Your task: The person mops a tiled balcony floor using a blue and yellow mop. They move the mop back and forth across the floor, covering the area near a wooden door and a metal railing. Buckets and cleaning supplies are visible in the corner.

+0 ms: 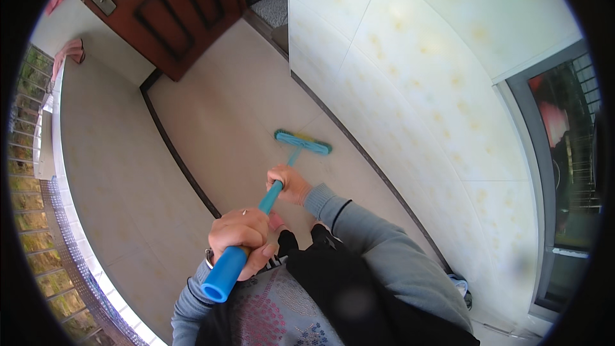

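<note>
A floor scrub brush runs away from my body, its turquoise pole tilted down towards the floor. Near the blue end grip, my left hand is wrapped around the pole. Further down, my right hand grips the same pole. The wide brush head sits at the floor, with green bristles at its ends and yellow ones in the middle. Pale floor tiles lie around it. Both my feet, partly hidden by my dark clothing, stand behind the brush head.
A brown panelled door stands ajar at the far end, beside a doorway threshold. Tiled wall with a dark skirting rises on the right, below a window. A low parapet wall with window bars borders the left. Shoes lie lower right.
</note>
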Available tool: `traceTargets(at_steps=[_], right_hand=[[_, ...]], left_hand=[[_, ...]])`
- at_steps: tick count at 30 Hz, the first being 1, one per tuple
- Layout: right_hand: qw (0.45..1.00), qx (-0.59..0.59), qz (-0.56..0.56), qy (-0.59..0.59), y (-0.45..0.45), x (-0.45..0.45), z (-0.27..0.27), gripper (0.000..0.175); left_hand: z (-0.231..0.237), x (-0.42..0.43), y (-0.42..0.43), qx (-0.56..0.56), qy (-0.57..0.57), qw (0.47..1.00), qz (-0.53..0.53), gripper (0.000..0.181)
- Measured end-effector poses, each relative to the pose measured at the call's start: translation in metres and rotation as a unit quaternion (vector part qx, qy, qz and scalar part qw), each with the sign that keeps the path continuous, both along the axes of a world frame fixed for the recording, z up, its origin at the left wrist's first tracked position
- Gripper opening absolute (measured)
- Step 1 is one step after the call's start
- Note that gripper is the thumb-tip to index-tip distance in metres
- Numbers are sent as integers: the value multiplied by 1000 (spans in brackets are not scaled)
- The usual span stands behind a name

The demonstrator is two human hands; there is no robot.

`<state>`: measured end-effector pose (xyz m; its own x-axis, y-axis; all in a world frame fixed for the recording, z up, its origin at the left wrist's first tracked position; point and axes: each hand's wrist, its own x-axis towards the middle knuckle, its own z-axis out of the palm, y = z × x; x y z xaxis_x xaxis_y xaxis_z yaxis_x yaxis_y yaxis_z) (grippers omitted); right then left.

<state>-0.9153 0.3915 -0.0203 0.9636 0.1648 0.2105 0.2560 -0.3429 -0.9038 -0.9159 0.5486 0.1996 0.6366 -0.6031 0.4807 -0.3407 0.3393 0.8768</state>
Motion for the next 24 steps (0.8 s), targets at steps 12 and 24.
traceTargets(at_steps=[12, 24], right_hand=[[988, -150, -2, 19, -66, -73, 18, 20], [928, -199, -181, 259, -27, -106, -78, 18]], left_hand=[[0, 33, 20, 105, 74, 949, -289, 18], [-99, 88, 16, 104, 315, 908, -258, 18]])
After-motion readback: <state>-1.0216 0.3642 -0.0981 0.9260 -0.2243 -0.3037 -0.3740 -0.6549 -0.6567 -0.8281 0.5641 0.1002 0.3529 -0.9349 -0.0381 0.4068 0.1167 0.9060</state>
